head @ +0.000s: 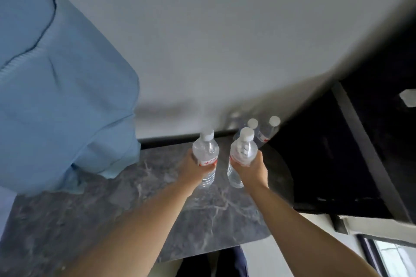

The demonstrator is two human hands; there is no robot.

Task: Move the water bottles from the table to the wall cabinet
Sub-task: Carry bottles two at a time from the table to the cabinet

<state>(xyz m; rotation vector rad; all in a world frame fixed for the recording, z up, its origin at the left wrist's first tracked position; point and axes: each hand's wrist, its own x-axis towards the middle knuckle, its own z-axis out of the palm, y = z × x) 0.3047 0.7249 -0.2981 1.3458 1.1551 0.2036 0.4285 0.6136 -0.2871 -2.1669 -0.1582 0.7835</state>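
Two water bottles were in hand, one to each arm, both held upright above the dark marbled surface [126, 207]. The left hand [193, 170] was wrapped round the middle of the left bottle [206, 153], fingers curled over its red-and-white label, so the clear shoulder and white cap stood above the grip and the ribbed lower body showed below it. The right hand [253, 170] gripped the right bottle [243, 149] in the same way, around the label band, with the fingertips showing through the clear plastic near the shoulder and the base hanging below the palm. Both bottles stood side by side, near each other but apart, their caps pointing towards the far edge of the surface.

Beyond the held pair, two more bottles [269, 129] stood close together at the far right of the surface, just beside the pale wall [202, 40]; their white caps and part of one red label were visible, the rest hidden behind the right bottle. A fainter, blurred shape lay left of them against the wall, too smeared to tell.

A light blue garment [63, 96] filled the left side, hanging over the surface's left part. A dark cabinet [337, 153] occupied the right, with a black frame edge running diagonally across it.
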